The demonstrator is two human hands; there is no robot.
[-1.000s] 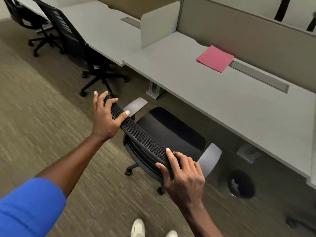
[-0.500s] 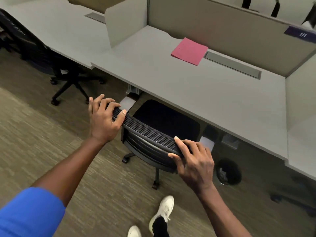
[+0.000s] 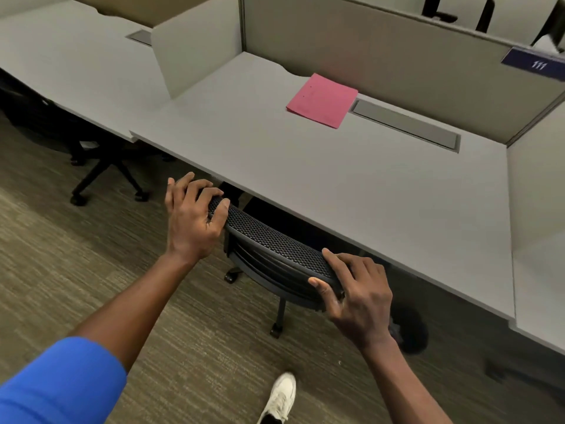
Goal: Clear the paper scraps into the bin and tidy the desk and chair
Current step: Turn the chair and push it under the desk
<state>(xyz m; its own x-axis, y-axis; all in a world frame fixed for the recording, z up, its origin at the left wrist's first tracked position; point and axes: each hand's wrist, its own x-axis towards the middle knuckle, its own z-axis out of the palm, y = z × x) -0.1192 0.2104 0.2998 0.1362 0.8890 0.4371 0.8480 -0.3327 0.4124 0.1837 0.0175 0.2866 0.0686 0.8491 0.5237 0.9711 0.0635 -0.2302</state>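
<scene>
A black mesh-backed office chair (image 3: 272, 243) stands tucked under the grey desk (image 3: 351, 191), its seat and armrests hidden beneath the desktop. My left hand (image 3: 192, 218) grips the left end of the backrest's top edge. My right hand (image 3: 357, 292) grips the right end of that edge. A pink folder (image 3: 322, 100) lies flat near the back of the desk. A dark round bin (image 3: 409, 332) sits on the floor under the desk, mostly hidden behind my right wrist.
Beige partition walls (image 3: 382, 56) enclose the desk at the back and sides. A grey cable flap (image 3: 403, 123) is set into the desktop. Another black chair (image 3: 101, 166) stands under the neighbouring desk on the left. My white shoe (image 3: 279, 396) is on the carpet.
With both hands on its backrest, the chair has rolled forward under the desk; its seat and armrests, visible a second ago, are now hidden by the desktop.
</scene>
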